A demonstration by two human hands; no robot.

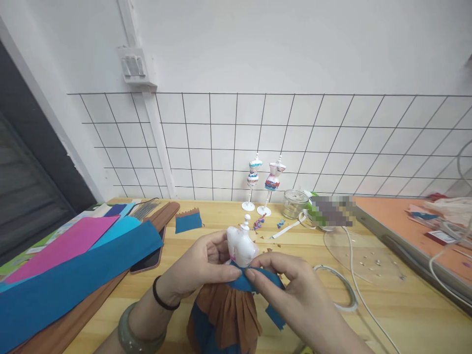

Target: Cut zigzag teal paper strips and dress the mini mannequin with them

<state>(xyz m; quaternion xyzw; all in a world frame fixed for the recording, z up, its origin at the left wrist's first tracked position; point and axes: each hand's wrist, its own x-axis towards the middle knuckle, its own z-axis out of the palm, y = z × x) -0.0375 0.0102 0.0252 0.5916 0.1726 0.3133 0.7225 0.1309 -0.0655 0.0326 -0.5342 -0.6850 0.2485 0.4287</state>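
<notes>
A small white dress form [241, 246] stands upright at the middle front, wearing a pleated brown and blue skirt [228, 309]. Around its waist lies a blue fabric strip [241, 281], whose loose end hangs at the right. My left hand [201, 263] is closed round the form's left side, its thumb pressing on the strip. With thumb and fingers pinched, my right hand [291, 282] holds the strip at the front of the waist, close to my left thumb.
Folded fabrics [73, 275] and a phone [149, 258] lie left. Behind stand two small dress forms [252, 179] and a glass jar [295, 204]. A tape roll [352, 290], a cable [352, 260] and an orange board [391, 221] are right.
</notes>
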